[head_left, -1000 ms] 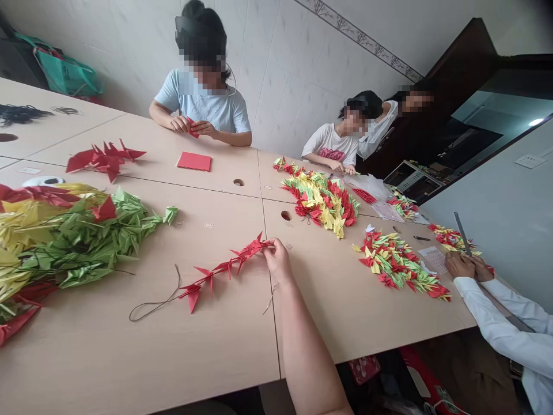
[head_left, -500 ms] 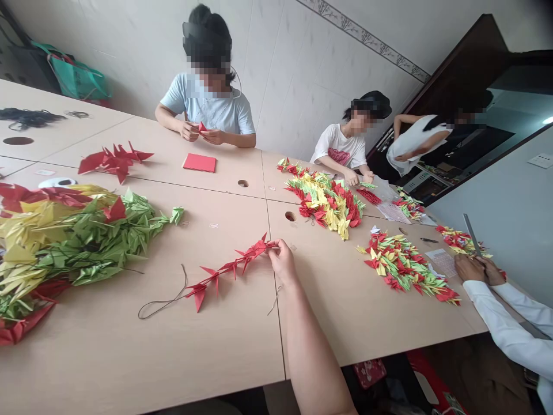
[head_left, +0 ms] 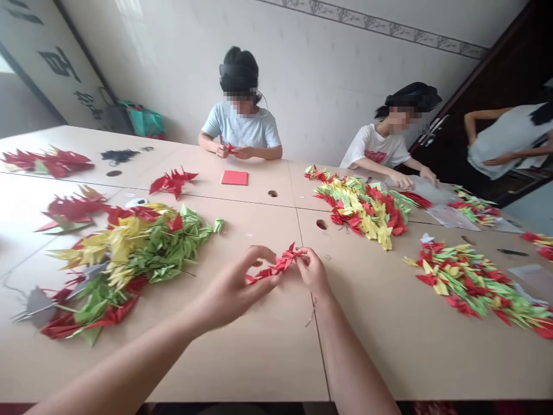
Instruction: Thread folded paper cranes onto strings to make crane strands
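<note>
A string of red paper cranes [head_left: 285, 261] stretches over the table in front of me. Its right end is pinched between the thumb and fingers of my right hand [head_left: 313, 271]. From the left comes my left hand [head_left: 239, 285], thumb and fingers apart around the strand's middle; whether it touches the paper I cannot tell. This hand covers the strand's left part. A large heap of green, yellow and red paper cranes [head_left: 173, 248] lies to the left of my hands.
Smaller red cranes [head_left: 173, 183] and a red paper stack [head_left: 234, 177] lie farther back. Mixed crane bundles [head_left: 479, 282] spread on the right. A co-worker [head_left: 242, 129] sits opposite, folding red paper; another person [head_left: 380, 144] handles cranes at the right. Round holes [head_left: 321, 223] pierce the tabletop.
My left hand has come into view and reached in over the strand. My right hand keeps its pinch. The view has swung left, and the co-worker at the right edge is out of sight.
</note>
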Demonstrator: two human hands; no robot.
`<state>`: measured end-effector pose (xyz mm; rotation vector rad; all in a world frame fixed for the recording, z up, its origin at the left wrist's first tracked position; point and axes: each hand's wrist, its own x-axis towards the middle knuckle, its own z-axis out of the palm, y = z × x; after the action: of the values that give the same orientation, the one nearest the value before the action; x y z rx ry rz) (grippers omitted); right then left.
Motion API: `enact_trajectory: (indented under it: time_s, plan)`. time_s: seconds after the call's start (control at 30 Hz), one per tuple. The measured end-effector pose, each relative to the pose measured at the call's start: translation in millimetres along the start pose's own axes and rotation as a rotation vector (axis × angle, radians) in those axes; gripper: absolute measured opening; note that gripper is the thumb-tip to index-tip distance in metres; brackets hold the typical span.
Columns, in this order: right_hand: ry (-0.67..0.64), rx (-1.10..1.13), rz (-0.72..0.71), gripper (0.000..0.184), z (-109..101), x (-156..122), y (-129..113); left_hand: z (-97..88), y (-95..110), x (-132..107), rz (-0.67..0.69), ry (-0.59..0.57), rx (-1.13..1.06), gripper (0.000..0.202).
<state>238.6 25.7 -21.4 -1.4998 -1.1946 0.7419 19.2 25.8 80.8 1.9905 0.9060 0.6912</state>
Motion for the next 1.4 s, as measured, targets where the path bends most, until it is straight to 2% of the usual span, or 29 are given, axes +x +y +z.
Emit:
enact_trajectory:
  time_s: [0.07,0.13,0.2,0.27,0.37,0.47,0.63,0.77,0.93,1.1,1.3,1.4]
  plan:
    - [-0.038,0.04,-0.013,0.027,4.1,-2.7,-2.9,3.9,-18.2,11.4,-0.064,0.019,0.076,0.044]
    - [-0.067,0.082,-0.03,0.028,8.9,-5.0,-5.1,16.2,-38.5,30.7,-0.119,0.01,0.107,0.06]
    - [-0.099,0.13,-0.057,0.028,14.4,-6.9,-8.0,28.9,-54.6,48.7,-0.169,-0.058,0.045,0.075]
    - [-0.124,0.165,-0.084,0.026,20.3,-7.7,-12.7,36.6,-63.4,59.8,-0.156,-0.107,-0.064,0.08]
    - [-0.112,0.206,-0.075,0.025,27.9,-5.1,-23.7,34.7,-67.6,63.0,-0.196,-0.184,-0.329,0.065]
    - [-0.092,0.276,-0.007,0.027,33.1,2.6,-35.3,20.1,-70.5,58.3,-0.263,-0.262,-0.613,0.052]
    - [-0.18,0.412,0.133,0.035,43.4,13.9,-38.7,-5.5,-79.7,49.0,-0.346,-0.283,-0.895,0.043]
    - [-0.205,0.441,0.15,0.036,54.9,9.5,-29.9,-7.5,-92.9,42.0,-0.401,-0.253,-0.974,0.039]
    - [-0.333,0.551,0.09,0.026,59.4,1.3,-27.8,2.3,-108.3,38.4,-0.414,-0.245,-1.054,0.033]
    - [-0.291,0.523,0.126,0.034,56.7,2.9,-31.4,4.1,-106.6,39.9,-0.417,-0.287,-1.091,0.031]
    - [-0.365,0.411,0.137,0.019,58.4,2.6,-28.3,3.6,-107.0,38.9,-0.424,-0.268,-1.157,0.025]
    - [-0.302,0.395,0.151,0.019,56.9,3.1,-23.3,3.0,-112.6,38.0,-0.466,-0.275,-1.223,0.023]
